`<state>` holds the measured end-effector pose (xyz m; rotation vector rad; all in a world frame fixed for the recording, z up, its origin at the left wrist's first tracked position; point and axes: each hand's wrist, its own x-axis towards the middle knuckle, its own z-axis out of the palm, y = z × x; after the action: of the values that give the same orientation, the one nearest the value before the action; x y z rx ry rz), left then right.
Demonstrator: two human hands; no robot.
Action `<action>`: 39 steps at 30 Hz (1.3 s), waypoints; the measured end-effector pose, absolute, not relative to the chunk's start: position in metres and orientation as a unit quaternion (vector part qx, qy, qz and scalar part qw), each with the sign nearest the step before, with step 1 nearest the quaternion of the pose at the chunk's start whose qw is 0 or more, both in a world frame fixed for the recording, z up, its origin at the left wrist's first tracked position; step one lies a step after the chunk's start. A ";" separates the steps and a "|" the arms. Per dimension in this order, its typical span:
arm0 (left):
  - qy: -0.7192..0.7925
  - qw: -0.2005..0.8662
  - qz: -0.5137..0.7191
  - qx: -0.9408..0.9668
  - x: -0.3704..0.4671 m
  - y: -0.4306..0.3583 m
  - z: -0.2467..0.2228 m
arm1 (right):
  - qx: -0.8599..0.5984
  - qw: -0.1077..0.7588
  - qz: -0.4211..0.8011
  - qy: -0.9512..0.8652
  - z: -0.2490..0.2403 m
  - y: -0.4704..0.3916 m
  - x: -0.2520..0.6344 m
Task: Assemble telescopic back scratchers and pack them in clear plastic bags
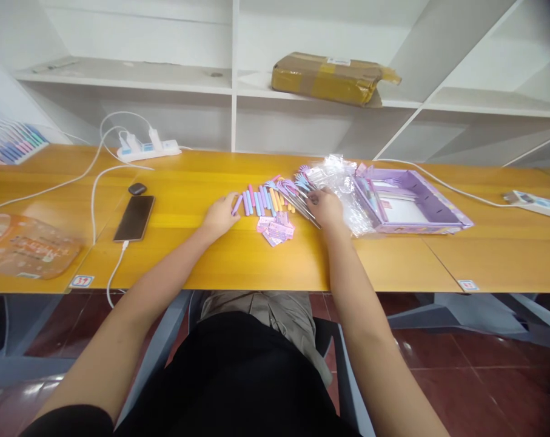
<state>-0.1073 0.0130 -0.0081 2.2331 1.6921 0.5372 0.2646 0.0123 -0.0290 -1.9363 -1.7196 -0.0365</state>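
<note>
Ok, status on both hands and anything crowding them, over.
Left hand at leftmost purple stick. Right hand at metal rods. Clear plastic packaging close beside it.

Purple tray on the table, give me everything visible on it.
The purple tray is rectangular, open-topped and low-walled, with dark slots in its right wall and a patterned front edge. It looks like card or plastic; I can't tell which. It sits flat on the yellow table. Inside are a white panel and some slim pieces, too blurred to identify. Clear plastic bags crowd its left end. The right hand is nearby, not touching it.
</note>
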 end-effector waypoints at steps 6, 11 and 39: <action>0.632 0.141 0.123 0.753 -0.107 0.015 0.000 | -0.727 0.296 -0.044 -0.618 -0.024 0.010 0.255; 0.633 0.160 0.164 0.739 -0.109 0.013 -0.002 | -0.650 0.489 -0.077 -0.576 -0.019 0.008 0.245; 0.413 0.221 0.274 0.840 -0.096 -0.001 -0.013 | -0.430 0.640 0.375 -0.514 -0.001 -0.010 0.199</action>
<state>-0.0962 -0.0013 -0.0130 2.3215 1.1408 0.7563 0.1988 -0.0104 -0.0014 -0.9799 -1.1730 0.8563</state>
